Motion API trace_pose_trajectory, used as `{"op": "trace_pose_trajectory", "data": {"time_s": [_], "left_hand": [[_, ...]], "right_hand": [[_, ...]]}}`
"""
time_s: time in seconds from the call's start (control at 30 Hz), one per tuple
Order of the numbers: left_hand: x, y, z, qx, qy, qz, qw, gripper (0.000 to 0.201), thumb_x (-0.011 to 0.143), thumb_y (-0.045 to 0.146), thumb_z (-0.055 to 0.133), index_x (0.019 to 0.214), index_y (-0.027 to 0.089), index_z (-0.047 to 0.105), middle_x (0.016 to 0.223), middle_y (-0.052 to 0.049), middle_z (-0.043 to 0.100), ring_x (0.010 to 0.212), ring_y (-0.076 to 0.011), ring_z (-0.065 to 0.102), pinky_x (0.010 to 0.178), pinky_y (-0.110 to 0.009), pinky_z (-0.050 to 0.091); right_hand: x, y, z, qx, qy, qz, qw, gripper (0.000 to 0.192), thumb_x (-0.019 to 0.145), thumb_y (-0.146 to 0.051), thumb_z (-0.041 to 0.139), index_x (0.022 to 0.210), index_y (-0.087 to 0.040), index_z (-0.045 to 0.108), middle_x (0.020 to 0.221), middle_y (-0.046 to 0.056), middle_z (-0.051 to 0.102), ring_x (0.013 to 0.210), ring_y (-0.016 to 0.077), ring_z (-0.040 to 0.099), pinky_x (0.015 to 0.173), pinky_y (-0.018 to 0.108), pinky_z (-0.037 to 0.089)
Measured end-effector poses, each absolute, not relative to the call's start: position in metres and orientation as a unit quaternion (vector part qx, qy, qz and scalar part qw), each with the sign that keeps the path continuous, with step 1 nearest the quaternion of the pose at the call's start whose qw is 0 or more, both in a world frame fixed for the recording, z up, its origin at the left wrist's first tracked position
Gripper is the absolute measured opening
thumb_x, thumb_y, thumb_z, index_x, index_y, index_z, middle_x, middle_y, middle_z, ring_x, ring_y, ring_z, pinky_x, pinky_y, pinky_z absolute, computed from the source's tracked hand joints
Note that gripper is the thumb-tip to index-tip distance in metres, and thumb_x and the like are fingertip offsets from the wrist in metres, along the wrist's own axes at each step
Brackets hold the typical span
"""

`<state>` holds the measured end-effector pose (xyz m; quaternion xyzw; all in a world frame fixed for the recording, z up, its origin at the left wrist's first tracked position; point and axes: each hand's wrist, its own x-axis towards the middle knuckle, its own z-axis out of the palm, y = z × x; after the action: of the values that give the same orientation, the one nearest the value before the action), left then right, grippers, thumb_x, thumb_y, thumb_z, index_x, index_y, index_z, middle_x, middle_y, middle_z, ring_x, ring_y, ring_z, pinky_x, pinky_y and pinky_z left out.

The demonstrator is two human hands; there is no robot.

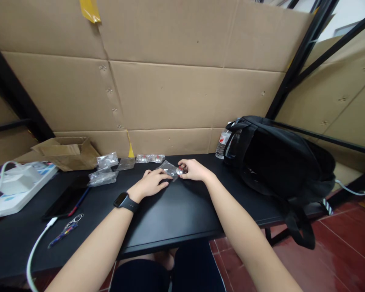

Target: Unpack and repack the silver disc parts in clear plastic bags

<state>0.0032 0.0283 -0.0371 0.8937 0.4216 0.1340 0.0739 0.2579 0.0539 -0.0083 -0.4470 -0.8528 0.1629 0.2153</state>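
Note:
My left hand (152, 182) lies flat on the black table (182, 211), its fingertips pressing down a small clear plastic bag (168, 167). My right hand (194, 169) pinches a small shiny round metal piece (180, 171) at the bag's right edge. A black watch (126, 201) sits on my left wrist. Several more small plastic bags (105, 170) lie to the left, towards the back of the table, and one flat strip of bags (149, 158) lies near the cardboard wall.
An open cardboard box (67, 152) stands at the back left. A white power strip with a charger (15, 184), a black phone (68, 197), a white cable (36, 247) and a key strap (65, 231) lie at left. A black backpack (280, 162) and water bottle (222, 144) stand at right.

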Motion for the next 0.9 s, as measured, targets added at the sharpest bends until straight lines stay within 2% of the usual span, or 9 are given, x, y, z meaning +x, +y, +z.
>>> {"op": "trace_pose_trajectory", "data": {"time_s": [0.13,0.4,0.53,0.7,0.9], "left_hand": [[0.005,0.025,-0.035,0.901,0.408,0.117,0.091,0.036,0.099,0.040,0.049,0.131,0.044,0.064,0.134,-0.005,0.058,0.127,-0.0271,0.055,0.106,-0.047,0.037],[0.006,0.026,-0.036,0.903,0.406,0.086,0.108,0.038,0.096,0.037,0.053,0.131,0.046,0.062,0.147,-0.005,0.051,0.135,-0.0297,0.049,0.110,-0.052,0.034],[0.004,0.027,-0.035,0.908,0.393,0.080,0.122,0.039,0.094,0.037,0.055,0.131,0.046,0.062,0.148,-0.003,0.051,0.136,-0.0297,0.048,0.110,-0.052,0.034],[0.004,0.027,-0.032,0.909,0.394,0.083,0.105,0.035,0.094,0.036,0.053,0.126,0.043,0.067,0.148,-0.003,0.055,0.137,-0.0290,0.048,0.111,-0.049,0.033],[0.007,0.023,-0.028,0.910,0.391,0.097,0.098,0.035,0.095,0.034,0.050,0.126,0.040,0.066,0.144,-0.002,0.059,0.131,-0.0266,0.054,0.107,-0.045,0.037]], "right_hand": [[0.264,0.049,-0.002,-0.465,-0.859,0.145,0.159,0.025,0.067,-0.020,0.079,0.092,-0.019,0.075,0.083,0.002,0.076,0.074,0.0162,0.068,0.066,0.023,0.047],[0.253,0.050,-0.008,-0.466,-0.866,0.130,0.125,0.026,0.066,-0.031,0.086,0.088,-0.022,0.077,0.081,0.002,0.074,0.073,0.0171,0.068,0.066,0.024,0.047],[0.248,0.050,-0.012,-0.462,-0.869,0.087,0.153,0.028,0.067,-0.035,0.087,0.090,-0.022,0.079,0.094,0.006,0.071,0.080,0.0184,0.067,0.069,0.024,0.048],[0.241,0.047,-0.010,-0.455,-0.868,0.100,0.170,0.022,0.067,-0.027,0.088,0.084,-0.019,0.076,0.078,0.001,0.069,0.070,0.0147,0.063,0.064,0.023,0.043],[0.237,0.041,-0.003,-0.431,-0.870,0.091,0.219,0.006,0.077,-0.021,0.079,0.079,-0.017,0.075,0.077,0.002,0.069,0.071,0.0136,0.063,0.065,0.022,0.043]]}}
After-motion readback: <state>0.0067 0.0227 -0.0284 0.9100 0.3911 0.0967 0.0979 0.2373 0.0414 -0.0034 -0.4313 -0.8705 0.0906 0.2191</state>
